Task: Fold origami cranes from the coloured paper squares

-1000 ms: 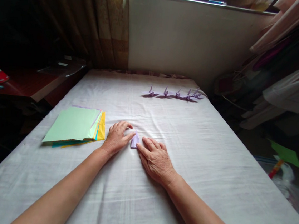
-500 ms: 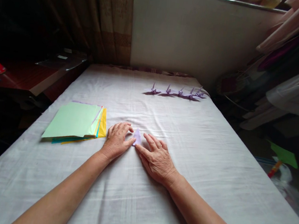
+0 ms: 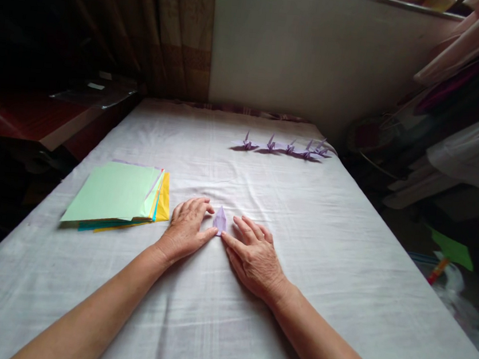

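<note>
Bed sheet [image 3: 224,316]: folded paper piece [image 3: 219,221] at centre, between left hand [image 3: 186,228] and right hand [image 3: 254,253]. Paper stack [image 3: 114,194] left of hands. Row of paper cranes [image 3: 284,147] far right. Side table [image 3: 51,123] beyond left edge.

Two bare hands lie flat, close together, fingers pointing forward.

The left hand [image 3: 185,228] rests palm down with fingers loosely spread, thumb angled inward. The right hand [image 3: 254,254] lies palm down, fingers stretched, thumb tip nearly meeting the left's. Both forearms reach in from below, converging.
</note>
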`<act>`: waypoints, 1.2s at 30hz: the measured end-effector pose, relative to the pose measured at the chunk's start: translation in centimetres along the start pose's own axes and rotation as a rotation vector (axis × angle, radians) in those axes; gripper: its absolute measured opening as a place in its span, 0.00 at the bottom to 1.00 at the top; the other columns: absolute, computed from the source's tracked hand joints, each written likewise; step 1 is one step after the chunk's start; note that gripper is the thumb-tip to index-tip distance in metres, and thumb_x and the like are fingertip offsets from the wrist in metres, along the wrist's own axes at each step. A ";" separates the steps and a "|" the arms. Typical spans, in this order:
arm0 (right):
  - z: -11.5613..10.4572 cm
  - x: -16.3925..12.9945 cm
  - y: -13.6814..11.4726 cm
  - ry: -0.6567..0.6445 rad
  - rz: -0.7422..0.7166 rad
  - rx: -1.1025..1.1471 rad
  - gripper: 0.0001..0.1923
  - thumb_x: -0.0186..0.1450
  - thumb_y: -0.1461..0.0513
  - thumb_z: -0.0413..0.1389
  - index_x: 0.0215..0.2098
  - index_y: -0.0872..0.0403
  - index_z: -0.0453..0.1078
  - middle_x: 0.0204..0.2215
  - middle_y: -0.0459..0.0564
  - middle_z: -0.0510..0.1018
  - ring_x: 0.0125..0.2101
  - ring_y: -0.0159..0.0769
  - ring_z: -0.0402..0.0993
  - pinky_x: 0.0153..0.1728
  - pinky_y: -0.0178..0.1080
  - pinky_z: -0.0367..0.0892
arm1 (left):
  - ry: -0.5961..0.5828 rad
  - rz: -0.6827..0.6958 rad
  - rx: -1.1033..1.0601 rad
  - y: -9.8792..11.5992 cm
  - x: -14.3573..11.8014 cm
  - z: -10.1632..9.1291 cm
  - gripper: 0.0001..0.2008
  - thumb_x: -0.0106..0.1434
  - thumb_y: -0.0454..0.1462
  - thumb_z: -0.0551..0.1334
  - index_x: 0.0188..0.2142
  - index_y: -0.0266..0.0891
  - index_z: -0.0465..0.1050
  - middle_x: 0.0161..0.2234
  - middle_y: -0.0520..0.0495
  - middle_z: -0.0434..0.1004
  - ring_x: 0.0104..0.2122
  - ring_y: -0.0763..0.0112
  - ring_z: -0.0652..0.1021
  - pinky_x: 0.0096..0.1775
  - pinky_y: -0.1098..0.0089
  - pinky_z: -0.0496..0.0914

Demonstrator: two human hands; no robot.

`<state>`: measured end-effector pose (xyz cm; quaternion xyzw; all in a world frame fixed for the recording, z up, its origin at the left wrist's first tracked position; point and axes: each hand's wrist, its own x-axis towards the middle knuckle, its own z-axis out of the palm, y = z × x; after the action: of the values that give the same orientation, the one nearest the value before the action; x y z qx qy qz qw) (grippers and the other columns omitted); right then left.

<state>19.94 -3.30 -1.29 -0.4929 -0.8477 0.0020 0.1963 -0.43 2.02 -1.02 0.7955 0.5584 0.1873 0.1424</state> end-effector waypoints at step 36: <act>1.1 1.7 -1.3 0.041 0.235 0.155 0.14 0.64 0.60 0.57 0.48 0.48 0.74 0.55 0.53 0.74 0.57 0.47 0.65 0.57 0.51 0.57 | 0.132 -0.027 -0.024 1.5 -2.3 0.4 0.08 0.61 0.39 0.64 0.41 0.47 0.75 0.55 0.46 0.74 0.58 0.57 0.69 0.61 0.46 0.52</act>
<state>17.70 -2.35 -1.50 -0.5722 -0.7771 0.0804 0.2496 0.35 -0.62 -1.05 0.7720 0.5750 0.2439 0.1174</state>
